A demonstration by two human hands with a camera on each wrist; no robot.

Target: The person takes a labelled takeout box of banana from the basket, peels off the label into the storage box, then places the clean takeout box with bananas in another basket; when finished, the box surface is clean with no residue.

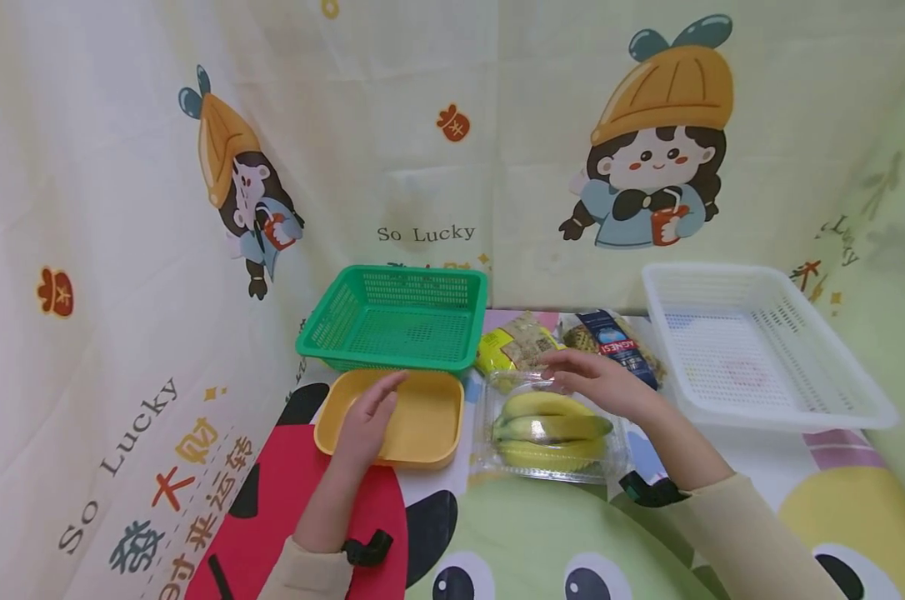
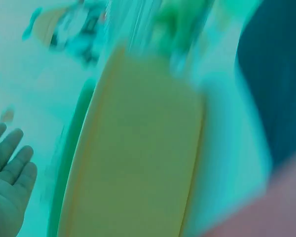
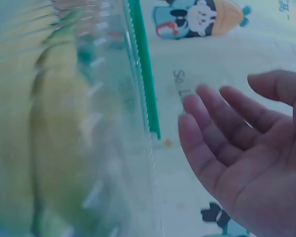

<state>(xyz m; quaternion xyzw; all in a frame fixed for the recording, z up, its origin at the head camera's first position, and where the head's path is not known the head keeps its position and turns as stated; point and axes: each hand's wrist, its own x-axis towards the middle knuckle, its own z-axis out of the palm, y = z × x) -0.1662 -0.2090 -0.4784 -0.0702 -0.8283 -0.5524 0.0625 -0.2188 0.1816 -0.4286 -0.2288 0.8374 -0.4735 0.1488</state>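
Above the left part of a yellow plastic tray [image 1: 430, 417] is my left hand [image 1: 366, 421], its fingers extended and holding nothing. In the left wrist view that hand [image 2: 10, 182] shows at the left edge, beside the blurred tray [image 2: 138, 148]. My right hand [image 1: 598, 379] hovers over the back right part of a clear plastic box [image 1: 490, 450] with bananas [image 1: 550, 429] inside. Nothing is in its grasp; in the right wrist view the palm [image 3: 256, 173] faces the camera with fingers loosely bent, apart from the box [image 3: 118, 163].
A green basket [image 1: 392, 362] stands behind the yellow tray. Behind the banana box lie a yellow bag of dry food [image 1: 508, 346] and a dark blue labelled packet [image 1: 617, 342]. A white basket [image 1: 782, 417] is at the right. Printed cloth [image 1: 422, 192] hangs along the back.
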